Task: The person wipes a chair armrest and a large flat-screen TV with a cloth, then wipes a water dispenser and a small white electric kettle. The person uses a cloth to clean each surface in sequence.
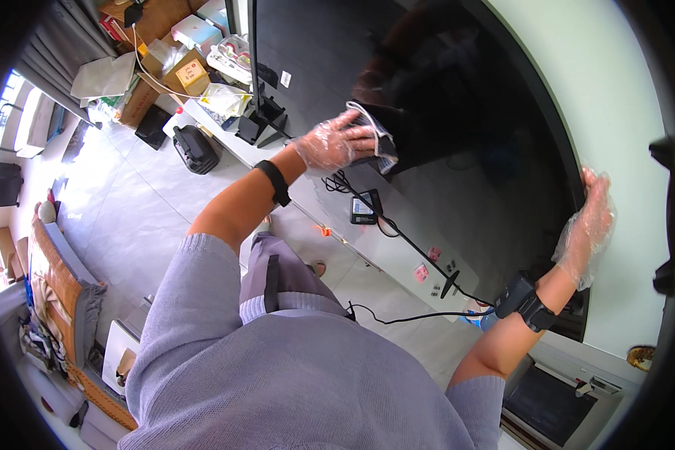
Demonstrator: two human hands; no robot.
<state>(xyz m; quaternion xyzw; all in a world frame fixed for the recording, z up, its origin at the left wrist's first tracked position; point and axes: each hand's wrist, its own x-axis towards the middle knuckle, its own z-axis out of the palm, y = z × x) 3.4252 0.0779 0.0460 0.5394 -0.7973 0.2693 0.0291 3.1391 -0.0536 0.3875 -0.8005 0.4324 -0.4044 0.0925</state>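
A large black flat-screen television (500, 185) stands in front of me, its glossy screen reflecting my arm. My left hand (332, 143), in a clear plastic glove, holds a folded dark cloth with pale edging (383, 146) against the lower part of the screen. My right hand (593, 219), gloved the same way, is up at the television's right side edge. Whether its fingers curl behind that edge is hidden. On the white cabinet top (394, 242) below lie a black device with a lit display (365, 206) and a black cable (410, 242).
Black stand parts (261, 124) sit at the cabinet's left. Beyond are cardboard boxes (140, 101), plastic bags and a black hard case (196, 149) on the tiled floor. Small pink packets (421, 273) lie on the cabinet. A cable (416, 319) runs from my waist to my right forearm.
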